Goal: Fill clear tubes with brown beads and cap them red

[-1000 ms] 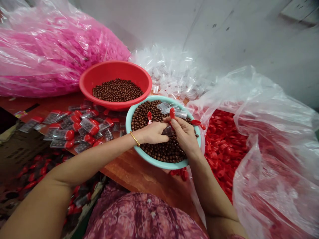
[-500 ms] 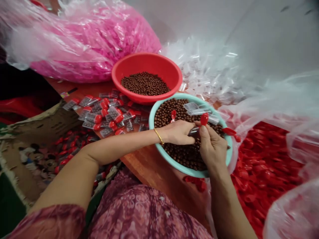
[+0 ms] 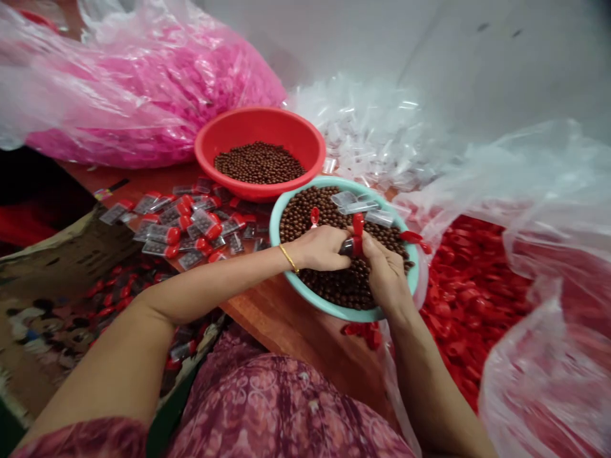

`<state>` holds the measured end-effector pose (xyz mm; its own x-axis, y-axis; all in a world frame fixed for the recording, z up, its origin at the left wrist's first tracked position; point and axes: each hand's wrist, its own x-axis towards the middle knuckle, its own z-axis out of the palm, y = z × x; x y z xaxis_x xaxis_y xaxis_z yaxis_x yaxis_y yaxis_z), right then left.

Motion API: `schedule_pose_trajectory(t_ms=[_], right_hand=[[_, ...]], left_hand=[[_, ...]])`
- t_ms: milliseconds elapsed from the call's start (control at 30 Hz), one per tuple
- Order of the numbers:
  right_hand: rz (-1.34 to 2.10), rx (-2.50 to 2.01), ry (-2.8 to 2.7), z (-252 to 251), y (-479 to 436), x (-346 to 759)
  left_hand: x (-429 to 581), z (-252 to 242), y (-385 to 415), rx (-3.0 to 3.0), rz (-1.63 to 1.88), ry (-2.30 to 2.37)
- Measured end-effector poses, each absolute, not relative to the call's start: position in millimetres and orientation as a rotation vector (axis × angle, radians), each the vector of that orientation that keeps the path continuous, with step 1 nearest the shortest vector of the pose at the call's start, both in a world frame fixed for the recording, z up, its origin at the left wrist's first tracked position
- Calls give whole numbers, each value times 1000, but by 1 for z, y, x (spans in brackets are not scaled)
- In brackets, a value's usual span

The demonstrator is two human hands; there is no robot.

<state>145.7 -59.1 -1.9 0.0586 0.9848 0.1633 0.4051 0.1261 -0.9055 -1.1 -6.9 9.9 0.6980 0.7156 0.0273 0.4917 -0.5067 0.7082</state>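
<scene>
Both hands meet over a teal bowl (image 3: 296,289) full of brown balls (image 3: 344,286). My left hand (image 3: 322,248), with a gold bangle at the wrist, is closed round a small clear container (image 3: 347,247) filled with the balls. My right hand (image 3: 384,270) pinches a red cap (image 3: 357,245) against the container's end. A second red cap (image 3: 358,222) stands up between my right fingers. Loose clear containers (image 3: 359,203) and another red cap (image 3: 314,216) lie on the balls at the bowl's far side.
A red bowl (image 3: 260,127) of brown balls stands behind the teal one. Filled red-capped containers (image 3: 184,222) lie on the wooden table (image 3: 277,324) and in a cardboard box (image 3: 62,254) at left. Bags hold pink pieces (image 3: 143,95), clear containers (image 3: 377,133) and red caps (image 3: 472,286).
My right hand has moved in toward the left, bringing a red cap onto the end of the container. The camera view has shifted slightly.
</scene>
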Motion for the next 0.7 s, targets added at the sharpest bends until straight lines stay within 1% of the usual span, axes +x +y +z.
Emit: schedule_pose_trajectory(t_ms=[67, 133, 300, 433, 600, 700], right_hand=[[954, -1358, -1455, 0, -59, 153], [977, -1351, -1457, 0, -59, 159], [730, -1376, -1628, -1, -63, 162], [563, -1386, -1822, -4, -68, 156], [466, -1401, -1901, -10, -72, 150], [471, -1397, -1939, -8, -68, 153]], left_hand=[[1, 7, -5, 2146, 469, 817], [5, 4, -4, 2078, 501, 748], [7, 2, -4, 2059, 582, 780], [4, 5, -6, 2070, 534, 805], [3, 5, -4, 2113, 428, 817], [5, 2, -1, 2110, 507, 873]])
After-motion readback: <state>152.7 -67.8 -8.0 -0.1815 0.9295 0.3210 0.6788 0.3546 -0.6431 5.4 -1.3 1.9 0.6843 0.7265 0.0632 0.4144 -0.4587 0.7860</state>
